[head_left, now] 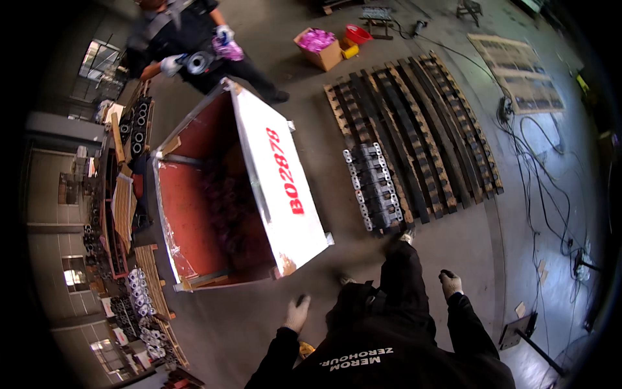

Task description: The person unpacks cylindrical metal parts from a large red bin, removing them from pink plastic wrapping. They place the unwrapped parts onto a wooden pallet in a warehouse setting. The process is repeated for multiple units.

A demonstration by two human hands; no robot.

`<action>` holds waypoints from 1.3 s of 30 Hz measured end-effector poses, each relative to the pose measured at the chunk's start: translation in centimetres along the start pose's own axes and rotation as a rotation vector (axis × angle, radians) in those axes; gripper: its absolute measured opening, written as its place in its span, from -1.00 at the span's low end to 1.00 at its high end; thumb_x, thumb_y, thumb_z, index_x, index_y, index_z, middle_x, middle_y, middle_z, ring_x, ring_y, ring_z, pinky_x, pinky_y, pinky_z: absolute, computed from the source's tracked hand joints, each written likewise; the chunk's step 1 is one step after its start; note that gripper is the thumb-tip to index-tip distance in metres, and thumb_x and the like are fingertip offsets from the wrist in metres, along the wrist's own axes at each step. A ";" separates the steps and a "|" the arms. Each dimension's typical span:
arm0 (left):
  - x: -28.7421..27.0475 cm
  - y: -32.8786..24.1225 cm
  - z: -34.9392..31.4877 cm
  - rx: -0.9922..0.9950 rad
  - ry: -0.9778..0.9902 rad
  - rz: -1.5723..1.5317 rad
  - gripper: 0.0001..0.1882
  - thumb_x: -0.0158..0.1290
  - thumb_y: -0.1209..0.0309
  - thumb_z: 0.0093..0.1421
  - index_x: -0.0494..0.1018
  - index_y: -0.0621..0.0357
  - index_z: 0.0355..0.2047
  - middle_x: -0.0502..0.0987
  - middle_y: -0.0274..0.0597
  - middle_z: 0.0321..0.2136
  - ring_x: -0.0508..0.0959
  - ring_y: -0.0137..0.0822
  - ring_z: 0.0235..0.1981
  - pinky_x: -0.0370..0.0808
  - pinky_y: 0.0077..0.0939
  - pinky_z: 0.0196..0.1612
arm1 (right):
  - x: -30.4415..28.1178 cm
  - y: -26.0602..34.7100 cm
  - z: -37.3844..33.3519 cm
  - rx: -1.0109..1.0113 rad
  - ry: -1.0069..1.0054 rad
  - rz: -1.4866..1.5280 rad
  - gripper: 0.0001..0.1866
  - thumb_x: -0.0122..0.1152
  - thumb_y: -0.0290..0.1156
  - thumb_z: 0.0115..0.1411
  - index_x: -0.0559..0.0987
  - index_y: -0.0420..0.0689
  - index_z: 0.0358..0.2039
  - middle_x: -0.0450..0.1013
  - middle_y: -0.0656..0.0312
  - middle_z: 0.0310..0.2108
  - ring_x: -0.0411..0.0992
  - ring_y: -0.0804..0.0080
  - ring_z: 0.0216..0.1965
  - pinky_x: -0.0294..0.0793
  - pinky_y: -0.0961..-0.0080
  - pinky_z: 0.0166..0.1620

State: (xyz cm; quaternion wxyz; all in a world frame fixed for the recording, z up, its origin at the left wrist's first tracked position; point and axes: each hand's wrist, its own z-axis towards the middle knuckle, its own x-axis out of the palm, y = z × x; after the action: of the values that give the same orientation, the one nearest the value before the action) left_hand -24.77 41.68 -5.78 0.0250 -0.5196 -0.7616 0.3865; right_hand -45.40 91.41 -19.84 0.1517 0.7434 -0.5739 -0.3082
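Note:
My left hand (297,314), in a pale glove with dark fingertips, hangs in the air beside my body, nearest to the big crate (303,194). It holds nothing and its fingers are loosely extended. My right hand (450,283), gloved the same way, is out to the right with fingers slightly bent and nothing visible in them. Ahead of my feet, grey metal castings (376,185) stand in rows on the near left corner of a slatted wooden pallet (427,139). The crate is white outside and red inside; dark and purplish items lie in its shadowed bottom, too dim to name.
Behind the crate a co-worker (188,45) holds a round metal part (199,62) and pink plastic (228,48). A carton of pink bags (319,48) and a red basin (358,34) stand far off. Cables (538,175) trail at right; stacked parts (139,295) line the left.

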 end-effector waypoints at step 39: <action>-31.5 1.5 7.4 0.132 -0.208 -0.432 -0.81 0.05 0.43 0.32 0.50 0.22 -0.09 0.58 -0.31 -0.28 0.56 -0.44 -0.29 0.52 -0.54 -0.19 | 60.3 29.5 -13.3 -0.892 -0.066 -0.448 -0.37 0.36 0.03 0.11 0.53 -0.30 -0.06 0.52 -0.22 -0.13 0.52 -0.18 -0.09 0.53 0.11 -0.03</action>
State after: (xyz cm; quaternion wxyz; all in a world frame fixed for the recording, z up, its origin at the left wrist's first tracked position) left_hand -12.41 12.24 -0.46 0.0623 -0.2992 -0.8267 0.4725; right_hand -50.28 23.92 -9.73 0.3668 0.7007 -0.2171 -0.5721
